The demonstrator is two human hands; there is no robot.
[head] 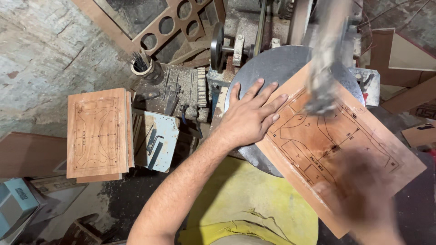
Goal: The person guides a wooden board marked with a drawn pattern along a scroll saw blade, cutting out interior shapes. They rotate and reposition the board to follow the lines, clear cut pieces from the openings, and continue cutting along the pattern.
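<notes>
While our left hand lies flat, fingers spread, on the board's upper-left edge over the round table, our right hand is blurred; can't tell its grip.

Rough, patchy grey wall up top left, a dusty dark floor below, and cluttered workshop machinery crowding the back under flat light.
</notes>
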